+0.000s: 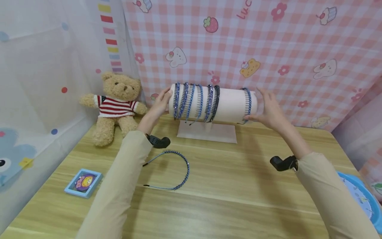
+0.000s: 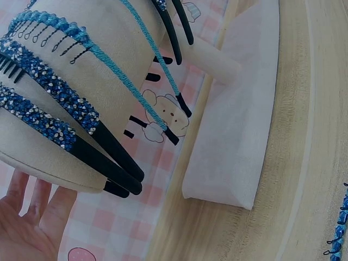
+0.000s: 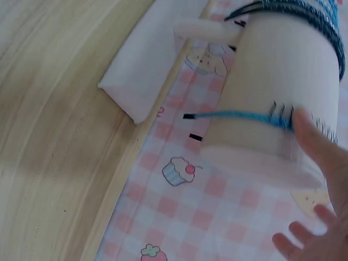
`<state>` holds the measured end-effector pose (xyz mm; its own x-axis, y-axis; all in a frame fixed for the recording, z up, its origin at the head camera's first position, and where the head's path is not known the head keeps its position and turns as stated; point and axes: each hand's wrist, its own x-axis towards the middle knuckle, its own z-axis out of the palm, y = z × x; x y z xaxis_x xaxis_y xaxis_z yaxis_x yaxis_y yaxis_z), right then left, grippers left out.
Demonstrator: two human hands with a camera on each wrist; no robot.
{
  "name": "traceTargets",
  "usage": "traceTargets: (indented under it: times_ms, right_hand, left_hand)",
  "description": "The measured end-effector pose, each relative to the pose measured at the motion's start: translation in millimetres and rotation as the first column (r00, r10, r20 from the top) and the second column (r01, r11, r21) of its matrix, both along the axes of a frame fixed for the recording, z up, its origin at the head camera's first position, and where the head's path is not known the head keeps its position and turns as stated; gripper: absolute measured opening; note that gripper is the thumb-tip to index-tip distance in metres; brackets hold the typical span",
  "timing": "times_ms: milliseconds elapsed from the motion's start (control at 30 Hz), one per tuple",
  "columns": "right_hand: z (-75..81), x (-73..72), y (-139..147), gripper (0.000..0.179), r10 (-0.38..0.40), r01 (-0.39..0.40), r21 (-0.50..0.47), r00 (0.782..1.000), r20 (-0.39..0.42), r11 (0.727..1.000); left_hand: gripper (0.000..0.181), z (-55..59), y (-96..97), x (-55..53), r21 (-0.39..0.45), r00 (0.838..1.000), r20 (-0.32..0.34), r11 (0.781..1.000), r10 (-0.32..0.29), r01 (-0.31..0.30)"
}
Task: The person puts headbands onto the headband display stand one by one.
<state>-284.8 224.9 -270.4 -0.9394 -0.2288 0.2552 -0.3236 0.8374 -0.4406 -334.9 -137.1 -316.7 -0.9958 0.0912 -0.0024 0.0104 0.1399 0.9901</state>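
Observation:
A pale cylindrical headband stand (image 1: 229, 104) lies horizontally on a short post above a flat base (image 1: 222, 134). Several blue and dark headbands sit round its left half, among them a beaded one (image 2: 38, 117). One blue braided headband (image 1: 248, 103) is at the right end. My left hand (image 1: 156, 108) touches the cylinder's left end with fairly straight fingers. At the other end, my right hand (image 1: 270, 111) has its thumb against the braided headband, its other fingers spread apart from it in the right wrist view. Another blue headband (image 1: 186, 176) lies on the table.
A teddy bear (image 1: 114, 109) in a striped shirt sits at the back left. Near the left edge of the wooden table (image 1: 226, 212) lies a small blue frame (image 1: 71, 191). A round blue-rimmed object (image 1: 374, 202) is at the far right. Checked cloth hangs behind.

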Motion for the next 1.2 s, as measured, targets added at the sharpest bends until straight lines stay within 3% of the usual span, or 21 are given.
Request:
traceTargets:
  times_ms: [167, 267, 333, 600, 1200]
  right_hand:
    - [2.7, -16.1, 2.5, 0.106, 0.183, -0.183, 0.058, 0.983, 0.008, 0.981]
    - [3.8, -21.3, 0.7, 0.106, 0.229, -0.232, 0.069, 0.972, 0.053, 0.970]
    - [4.4, -22.3, -2.0, 0.105, 0.227, -0.232, 0.087, 0.972, 0.065, 0.969]
    - [4.1, -22.1, -24.0, 0.104, 0.161, -0.156, 0.215, 0.987, -0.007, 0.964]
    - [10.8, -22.8, -53.1, 0.107, 0.119, -0.119, 0.348, 0.993, 0.019, 0.930]
  left_hand:
    - [0.054, 1.3, -0.2, 2.1, -0.005, 1.000, 0.002, 1.000, 0.006, -0.006]
    - [0.054, 1.3, -0.4, 2.5, -0.002, 1.000, 0.007, 1.000, 0.005, -0.005]
    - [0.054, 1.1, -0.9, 2.2, -0.005, 1.000, 0.009, 1.000, 0.006, -0.006]
    - [0.056, -0.3, -2.3, -1.0, -0.003, 1.000, 0.002, 1.000, 0.003, -0.003]
    - [0.056, -2.5, -1.2, -1.3, 0.016, 1.000, -0.011, 1.000, 0.000, 0.000]
